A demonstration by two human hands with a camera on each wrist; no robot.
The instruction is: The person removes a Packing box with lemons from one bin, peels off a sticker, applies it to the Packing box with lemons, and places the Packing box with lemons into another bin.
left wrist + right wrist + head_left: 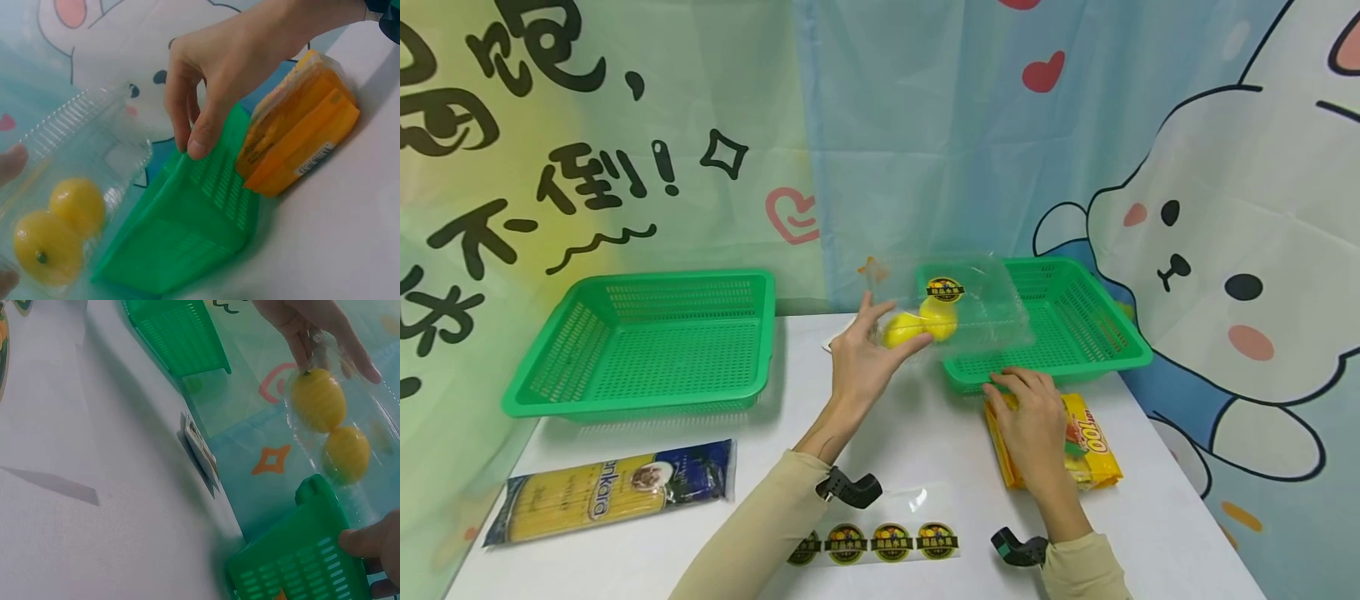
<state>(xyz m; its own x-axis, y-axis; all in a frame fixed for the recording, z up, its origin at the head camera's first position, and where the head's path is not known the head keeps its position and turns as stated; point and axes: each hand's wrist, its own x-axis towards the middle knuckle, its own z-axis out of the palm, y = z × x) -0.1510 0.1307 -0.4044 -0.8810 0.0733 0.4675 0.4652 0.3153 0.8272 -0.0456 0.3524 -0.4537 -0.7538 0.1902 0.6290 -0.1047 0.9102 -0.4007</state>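
Note:
My left hand (865, 362) grips one end of a clear plastic box (992, 312), held up in front of the right green basket (1075, 312). Two yellow lemons (317, 400) lie inside the box, and a round black-and-gold sticker (944, 289) is on its lid. In the left wrist view, my right hand (222, 75) pinches the near rim of that basket between thumb and fingers. Close under the same hand lies a yellow packet (1093, 450), partly hidden by it in the head view.
Another green basket (685, 333) stands at the back left. Before it lies a pack of spaghetti (617, 492). A sheet of round stickers (891, 542) is at the table's front, partly under my left sleeve. Near the back edge sits a small white flat item (201, 450). A printed curtain hangs behind.

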